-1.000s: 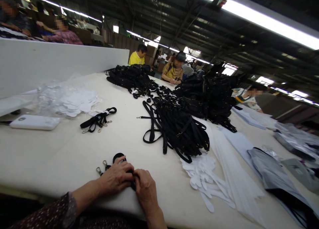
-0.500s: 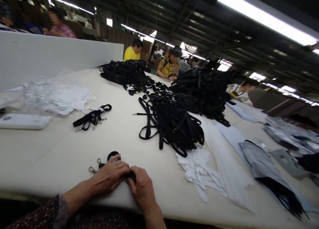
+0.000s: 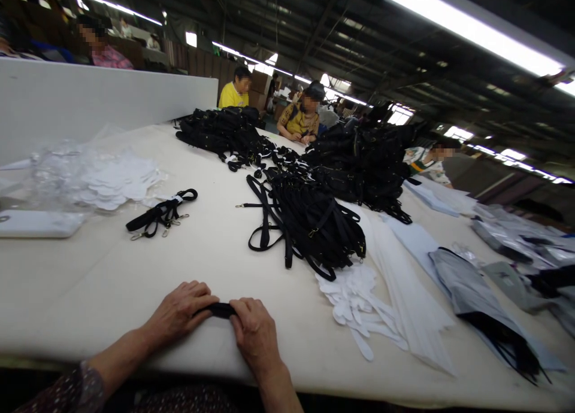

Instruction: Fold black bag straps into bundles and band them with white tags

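Note:
Near the table's front edge, a folded black strap (image 3: pixel 221 310) runs between my two hands. My left hand (image 3: pixel 183 308) is closed around its left end, and that end is hidden under the fingers. At the other end my right hand (image 3: pixel 255 332) pinches the strap between thumb and fingers. Farther off to the left lies a bundle of black straps (image 3: pixel 162 212) with metal clips and a white band around it. A large heap of black straps (image 3: pixel 318 227) spreads beyond my right hand, with white paper strips (image 3: pixel 354 311) beside its near side.
White cut pieces in clear plastic (image 3: pixel 112 176) and a white flat case (image 3: pixel 42 223) lie at left. Black bags (image 3: pixel 363 161) are piled at the back. A grey bag (image 3: pixel 467 287) lies at right. Co-workers sit around the far side; a white partition (image 3: pixel 108 93) borders the left.
My left hand has shifted left, away from my right hand, so more of the strap shows between them. The metal clips and strap loop beside my left hand are no longer visible.

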`<action>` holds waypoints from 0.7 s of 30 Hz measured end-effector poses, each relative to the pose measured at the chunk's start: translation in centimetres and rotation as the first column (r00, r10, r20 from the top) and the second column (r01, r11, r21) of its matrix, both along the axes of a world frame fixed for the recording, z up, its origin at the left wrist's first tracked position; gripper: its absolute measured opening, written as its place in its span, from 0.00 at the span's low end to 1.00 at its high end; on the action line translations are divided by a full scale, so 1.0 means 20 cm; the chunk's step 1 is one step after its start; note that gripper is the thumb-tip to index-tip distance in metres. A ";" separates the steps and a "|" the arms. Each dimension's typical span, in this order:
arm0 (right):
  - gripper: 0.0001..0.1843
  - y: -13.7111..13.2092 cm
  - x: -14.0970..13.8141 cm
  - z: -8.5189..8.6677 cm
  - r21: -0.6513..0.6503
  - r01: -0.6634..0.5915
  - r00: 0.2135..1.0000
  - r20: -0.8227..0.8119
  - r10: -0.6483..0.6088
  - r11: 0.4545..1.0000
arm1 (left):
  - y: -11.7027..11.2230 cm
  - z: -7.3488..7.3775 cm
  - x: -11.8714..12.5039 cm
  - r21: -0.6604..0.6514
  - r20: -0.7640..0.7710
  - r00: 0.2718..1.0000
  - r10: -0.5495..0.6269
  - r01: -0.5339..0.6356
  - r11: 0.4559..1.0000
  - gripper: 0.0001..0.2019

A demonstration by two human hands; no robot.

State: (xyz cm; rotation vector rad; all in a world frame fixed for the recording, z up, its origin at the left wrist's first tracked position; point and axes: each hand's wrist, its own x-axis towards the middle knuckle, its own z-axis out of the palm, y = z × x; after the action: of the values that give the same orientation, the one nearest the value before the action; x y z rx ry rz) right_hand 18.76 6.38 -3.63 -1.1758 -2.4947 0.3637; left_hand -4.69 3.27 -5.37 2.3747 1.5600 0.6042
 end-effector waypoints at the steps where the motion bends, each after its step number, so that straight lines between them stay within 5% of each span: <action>1: 0.11 0.00 -0.01 0.00 0.013 0.000 1.000 0.005 0.000 1.000 | -0.01 -0.02 0.00 0.020 -0.018 1.000 0.006 -0.005 1.000 0.12; 4: 0.10 0.02 -0.04 -0.04 0.082 -0.073 0.997 -0.033 0.076 0.994 | -0.03 -0.07 0.01 0.120 -0.092 0.995 0.027 -0.016 0.993 0.16; 7: 0.21 0.03 -0.05 -0.08 0.141 -0.185 0.981 -0.030 0.191 0.973 | -0.06 -0.10 0.01 0.186 -0.174 0.983 0.065 -0.032 0.982 0.20; 13: 0.28 0.01 -0.02 -0.05 0.182 -0.238 0.971 0.084 0.226 0.954 | -0.08 -0.08 0.00 0.165 -0.272 0.962 0.039 0.007 0.986 0.24; 16: 0.27 0.00 -0.02 -0.10 0.282 -0.233 0.972 0.055 0.227 0.930 | -0.08 -0.08 -0.01 0.193 -0.265 0.964 -0.015 0.069 0.979 0.24; 21: 0.07 0.16 -0.08 -0.37 0.681 -0.016 0.962 -0.190 0.198 0.732 | 0.01 -0.16 -0.03 0.287 -0.142 0.988 -0.061 0.100 0.953 0.17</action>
State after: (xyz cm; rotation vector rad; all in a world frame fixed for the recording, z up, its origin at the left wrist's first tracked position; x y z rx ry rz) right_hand 17.19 9.50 -10.94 -0.6307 -2.1613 -0.3454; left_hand -5.38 3.40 -8.61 2.7341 1.5057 0.7196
